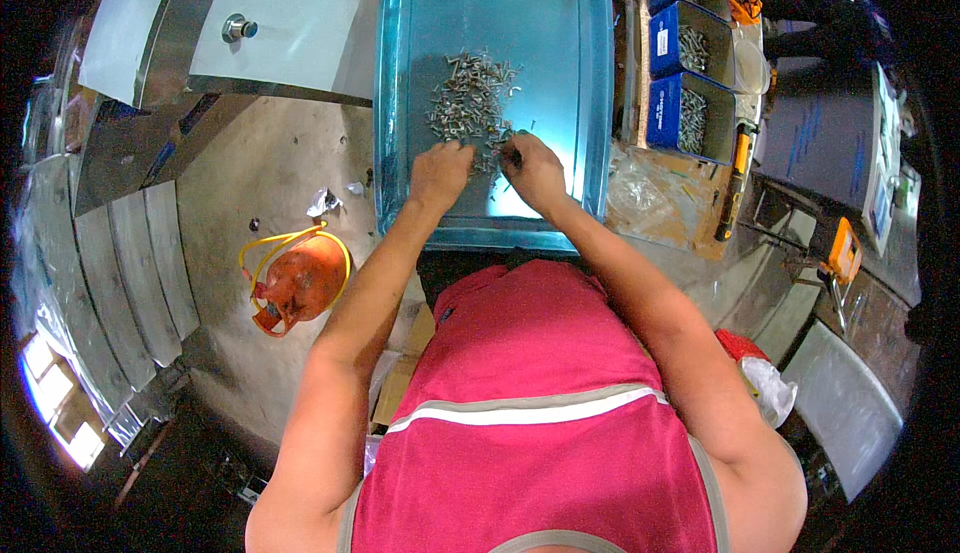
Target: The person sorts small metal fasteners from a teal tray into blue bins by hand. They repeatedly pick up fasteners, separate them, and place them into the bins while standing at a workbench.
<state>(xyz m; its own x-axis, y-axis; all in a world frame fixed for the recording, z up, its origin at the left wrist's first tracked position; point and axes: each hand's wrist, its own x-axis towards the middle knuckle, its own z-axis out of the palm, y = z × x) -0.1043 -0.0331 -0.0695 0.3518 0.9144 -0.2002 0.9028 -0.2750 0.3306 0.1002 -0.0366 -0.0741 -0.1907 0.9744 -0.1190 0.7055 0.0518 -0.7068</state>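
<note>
A loose pile of small metal screws or bolts [467, 91] lies on a shiny blue tray-like panel with raised edges [555, 28]. At the pile's near left edge is my left hand [441, 175], its fingers curled down among the pieces. My right hand [537, 171] is close beside it on the right, thumb and fingers drawn together at the near end of the pile. Whatever either hand pinches is too small or too hidden to name. Some pieces [487, 161] are scattered between the two hands.
To the right, blue bins [678, 113] of metal fasteners stand on a wooden board beside a yellow-and-black tool [738, 178] and a clear plastic bag [637, 193]. An orange gas cylinder [306, 278] with a yellow hose stands on the floor at left. Another person's legs [810, 23] show far right.
</note>
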